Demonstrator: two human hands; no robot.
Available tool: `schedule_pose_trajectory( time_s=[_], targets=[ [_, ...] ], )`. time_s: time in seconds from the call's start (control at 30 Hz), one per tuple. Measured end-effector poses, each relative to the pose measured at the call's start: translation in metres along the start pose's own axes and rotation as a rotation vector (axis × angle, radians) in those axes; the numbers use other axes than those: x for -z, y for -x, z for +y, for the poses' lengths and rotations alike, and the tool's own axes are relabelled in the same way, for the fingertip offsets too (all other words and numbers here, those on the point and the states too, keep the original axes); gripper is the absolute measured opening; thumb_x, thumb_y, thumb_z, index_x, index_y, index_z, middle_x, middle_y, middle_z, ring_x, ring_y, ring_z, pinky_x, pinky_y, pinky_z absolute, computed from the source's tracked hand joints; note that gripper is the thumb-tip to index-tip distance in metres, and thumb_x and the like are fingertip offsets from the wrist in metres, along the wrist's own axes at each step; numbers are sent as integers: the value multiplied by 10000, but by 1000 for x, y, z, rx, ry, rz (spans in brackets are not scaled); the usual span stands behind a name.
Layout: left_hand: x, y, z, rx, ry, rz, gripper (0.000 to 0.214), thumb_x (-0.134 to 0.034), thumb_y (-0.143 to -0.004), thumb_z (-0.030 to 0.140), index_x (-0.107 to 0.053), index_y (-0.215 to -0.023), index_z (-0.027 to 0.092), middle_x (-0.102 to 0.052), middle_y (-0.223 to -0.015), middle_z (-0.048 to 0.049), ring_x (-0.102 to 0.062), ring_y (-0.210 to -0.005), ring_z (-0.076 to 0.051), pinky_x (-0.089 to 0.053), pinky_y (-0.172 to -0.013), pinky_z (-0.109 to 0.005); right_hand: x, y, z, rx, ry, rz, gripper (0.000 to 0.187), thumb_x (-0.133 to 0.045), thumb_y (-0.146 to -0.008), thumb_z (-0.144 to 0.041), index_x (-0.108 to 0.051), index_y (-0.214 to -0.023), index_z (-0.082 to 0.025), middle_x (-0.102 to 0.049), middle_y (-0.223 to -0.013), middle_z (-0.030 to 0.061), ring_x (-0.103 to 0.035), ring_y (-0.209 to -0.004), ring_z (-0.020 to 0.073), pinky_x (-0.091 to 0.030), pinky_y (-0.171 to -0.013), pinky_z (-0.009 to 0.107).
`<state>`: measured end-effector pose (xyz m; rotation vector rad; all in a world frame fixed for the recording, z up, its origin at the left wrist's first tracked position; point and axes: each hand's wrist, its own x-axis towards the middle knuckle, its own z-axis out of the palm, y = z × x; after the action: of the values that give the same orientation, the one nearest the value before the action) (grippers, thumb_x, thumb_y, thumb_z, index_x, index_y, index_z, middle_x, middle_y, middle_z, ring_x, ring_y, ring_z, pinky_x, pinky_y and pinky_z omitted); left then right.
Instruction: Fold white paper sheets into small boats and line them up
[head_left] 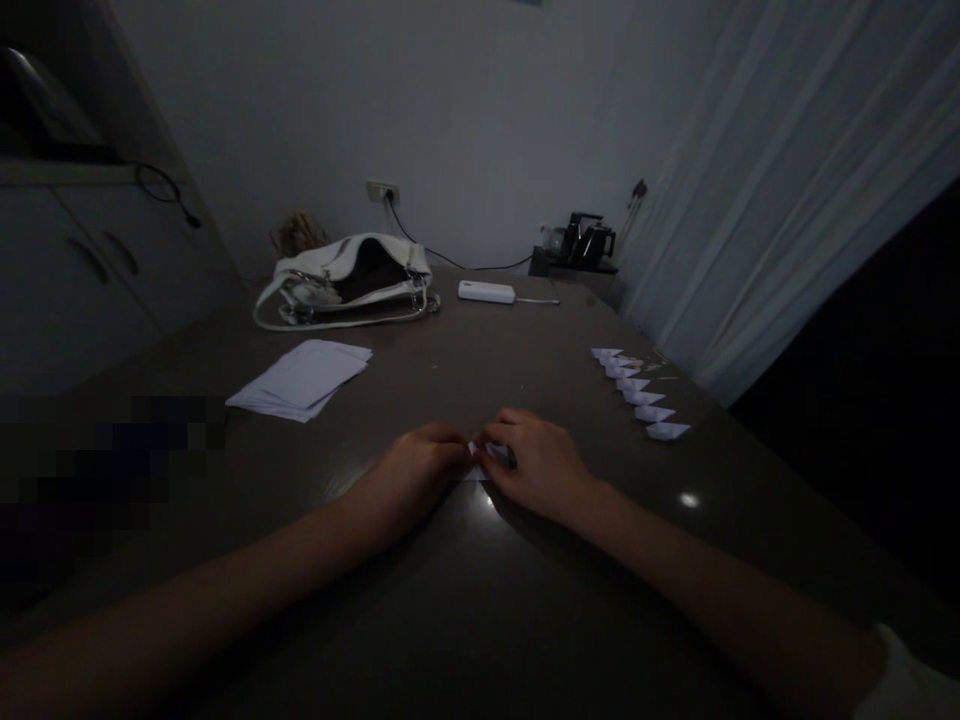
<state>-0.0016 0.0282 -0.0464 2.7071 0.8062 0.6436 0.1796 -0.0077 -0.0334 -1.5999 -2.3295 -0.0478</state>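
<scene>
Between my two hands, low over the middle of the table, is a small folded white paper. My left hand grips its left side with bent fingers. On the other side my right hand pinches the paper between thumb and fingers. Much of the paper is hidden behind the fingers. To the right stands a slanting row of several folded paper boats. A stack of white paper sheets lies to the left, its edges uneven.
A white handbag sits open at the back left of the dark table. Right of it lies a white power bank with a short cable. A black kettle stands behind, and a pale curtain hangs along the right.
</scene>
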Motion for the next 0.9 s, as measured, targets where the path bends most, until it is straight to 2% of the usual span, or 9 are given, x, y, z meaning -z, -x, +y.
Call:
schedule_pose_trajectory(
  time_s=[0.23, 0.37, 0.53, 0.67, 0.9],
  targets=[
    [5, -1, 6, 61, 70, -2, 133, -506, -866, 142, -636, -892, 138, -661, -841, -58, -625, -770, -158, -471, -673, -236, -1, -3, 2, -53, -22, -6, 151, -564, -821, -353, -628, -858, -222, -613, -844, 11, -571, -770, 152, -311, -565, 250],
    [6, -8, -3, 124, 95, 81, 123, -508, -860, 144, -620, -911, 152, -648, -840, -39, -605, -777, -151, -457, -685, -241, 2, -6, 1, -85, -89, -11, 195, -613, -774, -321, -587, -944, -230, -623, -855, -7, -581, -794, 158, -310, -575, 247],
    [6, -19, -17, 140, -51, 163, 72, -608, -813, 205, -641, -865, 166, -625, -861, -44, -554, -864, -201, -418, -740, -298, 2, -7, 2, -117, -153, -31, 262, -628, -763, -318, -529, -982, -216, -627, -865, -8, -584, -785, 154, -304, -568, 242],
    [5, -21, -14, 124, -183, 125, 107, -635, -808, 285, -649, -859, 191, -622, -905, -42, -528, -906, -227, -370, -751, -334, -1, -6, 3, -101, -132, -15, 257, -623, -767, -333, -510, -966, -216, -624, -883, -7, -582, -782, 155, -301, -568, 247],
    [12, -22, -7, 31, -369, 56, 111, -650, -799, 302, -642, -803, 191, -618, -914, -44, -500, -917, -232, -309, -734, -336, 1, -6, 1, -96, -109, -22, 223, -606, -773, -337, -503, -915, -201, -625, -876, -4, -579, -771, 156, -305, -569, 254]
  ],
)
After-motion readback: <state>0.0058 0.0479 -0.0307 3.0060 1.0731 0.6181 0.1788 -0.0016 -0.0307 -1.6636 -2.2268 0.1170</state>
